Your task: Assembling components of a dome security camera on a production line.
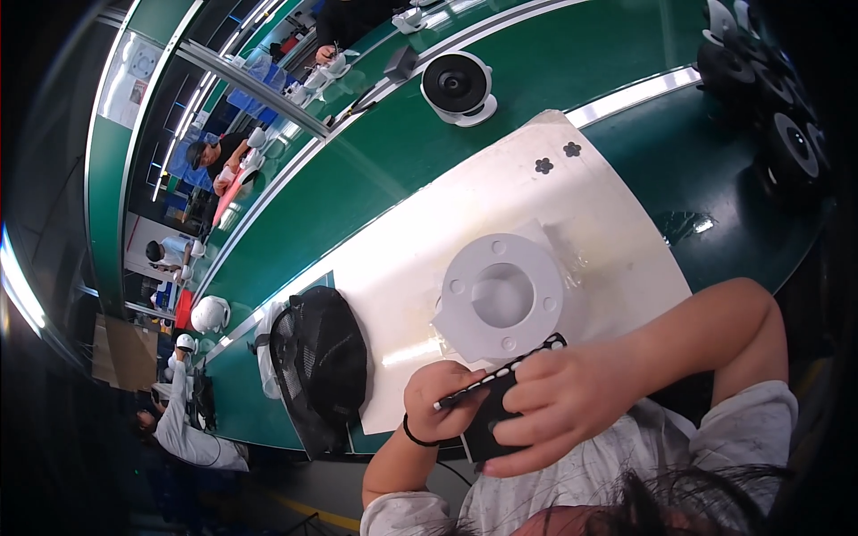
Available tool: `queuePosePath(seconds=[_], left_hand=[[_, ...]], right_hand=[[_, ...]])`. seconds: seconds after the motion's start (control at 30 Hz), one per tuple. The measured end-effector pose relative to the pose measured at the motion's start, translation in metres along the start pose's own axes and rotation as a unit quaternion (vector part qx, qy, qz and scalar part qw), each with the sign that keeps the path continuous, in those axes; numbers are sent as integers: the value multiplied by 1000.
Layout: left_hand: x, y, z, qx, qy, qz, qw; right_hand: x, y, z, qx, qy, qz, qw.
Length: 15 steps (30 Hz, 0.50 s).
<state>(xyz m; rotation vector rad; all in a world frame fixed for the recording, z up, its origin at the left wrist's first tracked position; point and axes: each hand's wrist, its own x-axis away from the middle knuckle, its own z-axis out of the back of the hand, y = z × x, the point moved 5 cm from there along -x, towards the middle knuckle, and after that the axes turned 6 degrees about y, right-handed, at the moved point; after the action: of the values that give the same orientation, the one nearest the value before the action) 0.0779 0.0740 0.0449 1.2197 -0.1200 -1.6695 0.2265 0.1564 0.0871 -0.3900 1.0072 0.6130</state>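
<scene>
Close to my body, my left hand (440, 400) is closed on one end of a black sheet (490, 427) with a white-spotted edge strip. My right hand (572, 402) lies over the sheet's other side, fingers bent against it. Some fingertips are hidden behind the sheet. Just beyond my hands, a white round part (454, 313) with a wide central hollow and small round recesses sits on a pale mat (402, 268). Two small black flower-shaped pieces, one nearer (544, 166) and one farther (572, 149), lie at the mat's far end.
A black mesh bag (322, 357) stands left of the mat. Beyond it is a white-and-black camera-like device (457, 87) on the green belt (357, 214). Several black round units (791, 147) are stacked at far right. Other people work along the line at left.
</scene>
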Motion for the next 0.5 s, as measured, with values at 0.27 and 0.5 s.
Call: queuePosePath(seconds=[0.27,0.5], left_hand=[[-6,18,1,-23,-22,-106,994],[3,9,10,25,-12,-89,996]], right_hand=[[-17,91,42,-86,73,-398,910],[-18,97,40,-145,47,-457,876]])
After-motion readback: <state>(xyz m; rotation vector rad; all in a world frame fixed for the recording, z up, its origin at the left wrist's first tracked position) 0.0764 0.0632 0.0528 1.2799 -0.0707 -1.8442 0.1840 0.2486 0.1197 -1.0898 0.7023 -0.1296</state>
